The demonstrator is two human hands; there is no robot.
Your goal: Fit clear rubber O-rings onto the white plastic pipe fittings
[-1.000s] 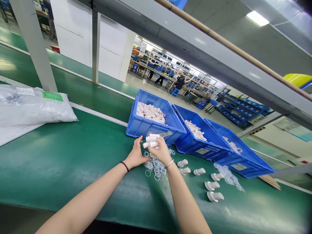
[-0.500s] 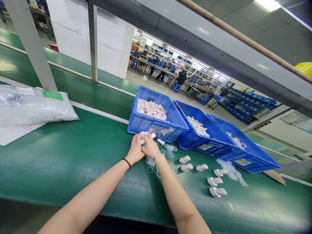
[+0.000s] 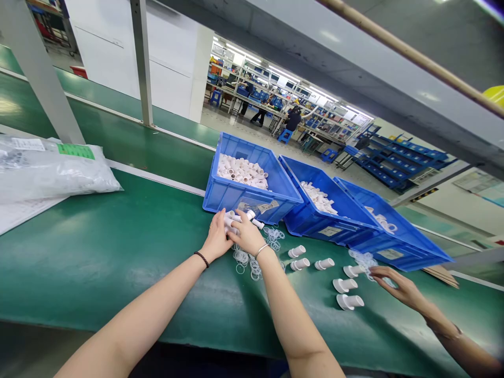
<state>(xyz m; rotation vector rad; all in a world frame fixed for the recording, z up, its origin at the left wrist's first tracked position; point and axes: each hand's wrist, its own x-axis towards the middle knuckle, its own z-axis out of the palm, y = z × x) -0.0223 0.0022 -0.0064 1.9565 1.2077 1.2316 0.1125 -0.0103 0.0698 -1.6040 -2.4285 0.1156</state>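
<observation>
The step in hand looks to be gathering white tubes (image 3: 229, 222) into one cluster, held over the table (image 3: 157, 252) just in front of the left bin (image 3: 226, 194). The left hand (image 3: 216, 236) has its grip clamped around the cluster from the side. The right hand (image 3: 248, 236) lays its fingers over the tubes from above; whether its grip is clamped or only resting, I cannot tell. One loose tube (image 3: 258, 224) lies near the left bin's front wall, beside the right hand. Thin rings (image 3: 241, 257) are spread in front of the left bin, nearer the person, and flanged pieces (image 3: 300, 264) stand to its right. Well right of it, another person's hand (image 3: 399, 287) is at a second ring pile (image 3: 362, 259). The next move seems to call for steady support from both sides, lest a tube roll among the rings.
</observation>
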